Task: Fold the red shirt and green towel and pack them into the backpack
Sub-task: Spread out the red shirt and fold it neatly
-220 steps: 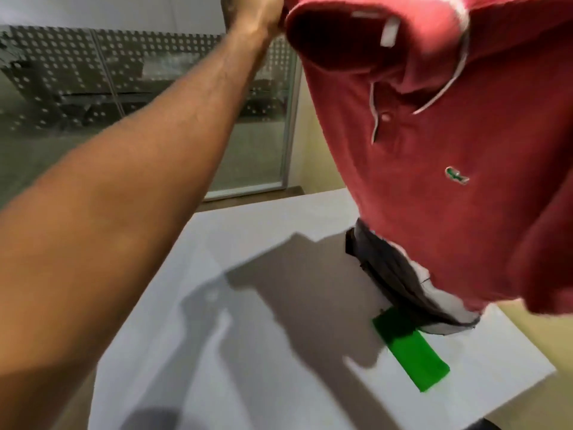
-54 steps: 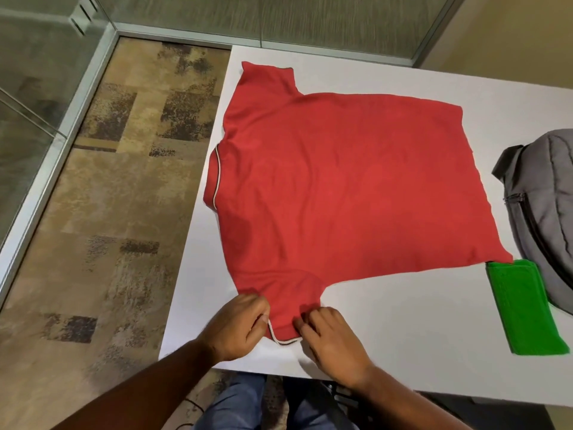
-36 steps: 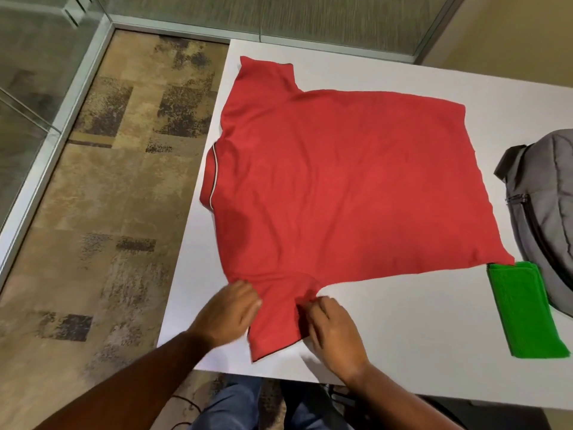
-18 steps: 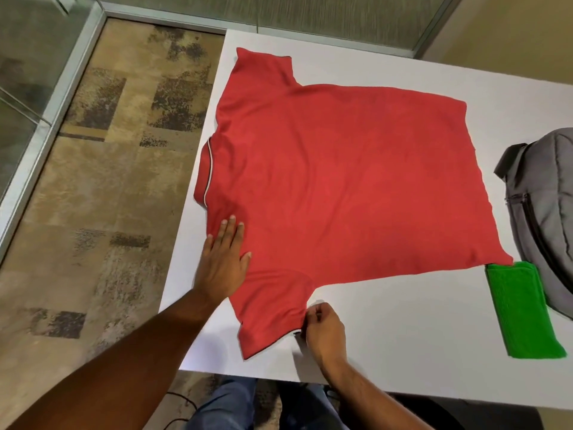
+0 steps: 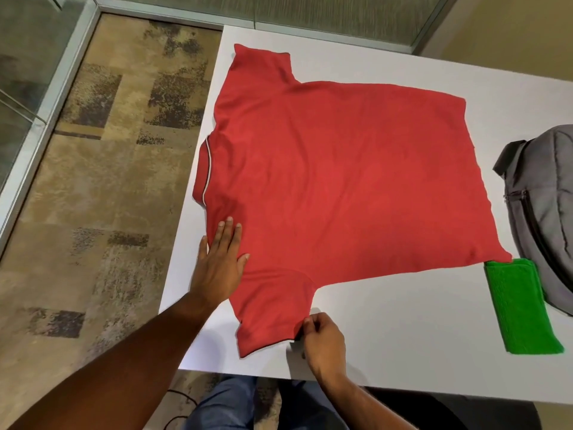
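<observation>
On the white table [image 5: 403, 330], spread flat and back side up: the red shirt [image 5: 341, 181], collar toward the table's left edge, hem toward the right, one short sleeve reaching to the far edge and the other toward the near edge. Covers most of the tabletop's left and middle. At the right edge of the table, partly out of view: the grey backpack [image 5: 545, 212], lying with a zipper line visible down its side, well clear of the shirt's hem. Just beside the backpack, on its near-left side: the green towel [image 5: 521, 308], folded into a narrow strip, its far end touching the shirt's near hem corner. Pressed flat on the shirt near the shoulder, beside the collar: the left hand [image 5: 220, 265], fingers straight and close together, palm down, partly on cloth and partly on bare table. At the cuff of the near sleeve: the right hand [image 5: 325, 342], fingers curled, pinching the sleeve's corner edge against the table. Below the near table edge: blue jeans [image 5: 229, 401]. Left of the table: patterned brown carpet [image 5: 108, 181].
</observation>
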Tool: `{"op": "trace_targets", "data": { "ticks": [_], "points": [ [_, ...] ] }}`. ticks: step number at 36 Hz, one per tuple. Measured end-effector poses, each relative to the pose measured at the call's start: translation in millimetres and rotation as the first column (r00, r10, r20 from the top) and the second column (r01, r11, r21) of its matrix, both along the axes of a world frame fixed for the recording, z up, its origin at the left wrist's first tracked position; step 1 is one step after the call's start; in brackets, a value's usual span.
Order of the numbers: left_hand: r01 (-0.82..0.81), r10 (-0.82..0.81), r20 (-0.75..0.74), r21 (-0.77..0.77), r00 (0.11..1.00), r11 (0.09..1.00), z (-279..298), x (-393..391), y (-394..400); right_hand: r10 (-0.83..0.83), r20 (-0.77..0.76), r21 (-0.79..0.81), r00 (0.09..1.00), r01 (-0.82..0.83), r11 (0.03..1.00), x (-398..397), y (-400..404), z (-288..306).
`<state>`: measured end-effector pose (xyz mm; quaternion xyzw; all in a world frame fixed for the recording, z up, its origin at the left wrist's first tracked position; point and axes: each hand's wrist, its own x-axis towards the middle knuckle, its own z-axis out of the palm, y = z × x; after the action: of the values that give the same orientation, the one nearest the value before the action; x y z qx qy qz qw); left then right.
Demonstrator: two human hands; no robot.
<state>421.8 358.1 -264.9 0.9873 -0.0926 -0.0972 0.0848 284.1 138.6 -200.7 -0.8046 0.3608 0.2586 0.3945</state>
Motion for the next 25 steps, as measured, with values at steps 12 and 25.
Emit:
{"op": "trace_targets", "data": {
  "ticks": [12, 25],
  "points": [
    [0.006, -0.006, -0.025, 0.008, 1.000, 1.000, 1.5, 1.3, 0.6, 0.313, 0.292, -0.164, 0.904, -0.275, 0.947, -7.3, 9.1, 13.7],
    [0.010, -0.009, -0.031, 0.023, 0.999, 1.000, -5.8, -1.3, 8.7, 0.947, 0.066, -0.455, 0.313, -0.836, 0.308, -30.6, 77.4, -19.2]
  ]
}}
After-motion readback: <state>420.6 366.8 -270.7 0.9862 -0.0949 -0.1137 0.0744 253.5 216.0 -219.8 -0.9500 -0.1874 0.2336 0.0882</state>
